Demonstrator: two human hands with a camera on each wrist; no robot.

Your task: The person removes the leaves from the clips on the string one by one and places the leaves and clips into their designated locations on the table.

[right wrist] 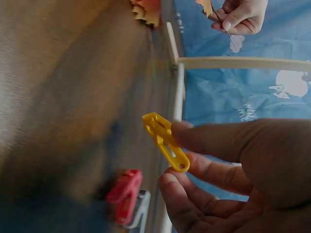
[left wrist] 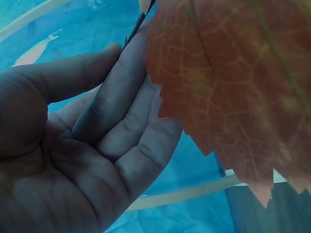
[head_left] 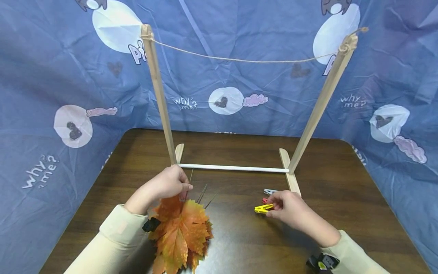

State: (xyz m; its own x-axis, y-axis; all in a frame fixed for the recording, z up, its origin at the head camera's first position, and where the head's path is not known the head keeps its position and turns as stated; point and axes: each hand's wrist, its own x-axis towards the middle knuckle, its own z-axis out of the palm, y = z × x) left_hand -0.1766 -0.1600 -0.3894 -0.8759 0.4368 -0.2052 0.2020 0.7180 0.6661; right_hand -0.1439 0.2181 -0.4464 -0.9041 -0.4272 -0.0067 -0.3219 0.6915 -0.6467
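My left hand (head_left: 171, 182) pinches the thin stem of an orange-red maple leaf (left wrist: 228, 82) between thumb and forefinger. The leaf hangs below the fingers, in front of the palm in the left wrist view. Under it on the table lies a pile of orange and yellow maple leaves (head_left: 184, 236), their stems pointing away. On the right side, my right hand (head_left: 289, 207) holds a yellow clothespin (right wrist: 165, 142) by thumb and fingertips. A red clothespin (right wrist: 125, 194) and a grey clothespin (right wrist: 140, 209) lie on the table just beyond that hand.
A wooden frame stands behind the hands, with a left post (head_left: 159, 91), a right post (head_left: 323, 102) and a white bar (head_left: 232, 168) low between them. Twine (head_left: 236, 59) sags between the post tops. A blue printed cloth (head_left: 205, 23) hangs behind the brown table (head_left: 232, 148).
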